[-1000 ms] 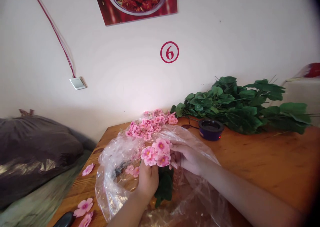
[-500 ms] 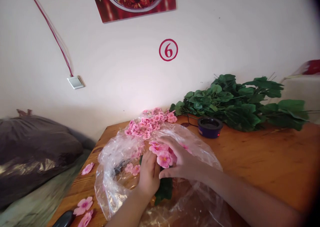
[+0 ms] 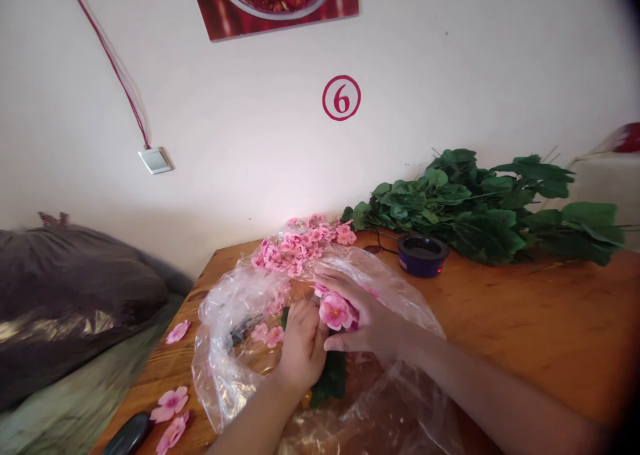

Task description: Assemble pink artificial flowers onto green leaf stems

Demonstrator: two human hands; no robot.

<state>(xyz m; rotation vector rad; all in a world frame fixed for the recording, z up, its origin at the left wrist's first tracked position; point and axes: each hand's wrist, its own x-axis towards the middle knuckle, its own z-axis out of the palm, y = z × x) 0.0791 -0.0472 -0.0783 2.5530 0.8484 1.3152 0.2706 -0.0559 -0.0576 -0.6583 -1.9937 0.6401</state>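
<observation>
My left hand [image 3: 303,345] is closed around the base of an artificial flower spray; its stem is hidden in the fist. Pink blossoms [image 3: 336,310] of that spray show just right of the knuckles. A dark green leaf [image 3: 330,380] sticks out below the hand. Curved about the blossoms is my right hand [image 3: 367,318], thumb and fingers apart, the fingertips at the flowers' upper side. Whether it presses on them I cannot tell. Under both hands lies a crumpled clear plastic bag [image 3: 220,375], with small pink flowers [image 3: 267,335] beside my left hand.
Pink flowers [image 3: 293,248] are heaped at the back of the wooden table [image 3: 525,328]. Green leaf stems [image 3: 465,201] lie along the wall behind a round dark device [image 3: 423,253]. Loose blossoms [image 3: 170,403] and a black object [image 3: 129,433] sit front left. A dark sack [image 3: 75,301] stands left.
My right hand has shifted slightly over the blossoms, and fewer of them show now. The left hand keeps its grip. The whole view has moved a little.
</observation>
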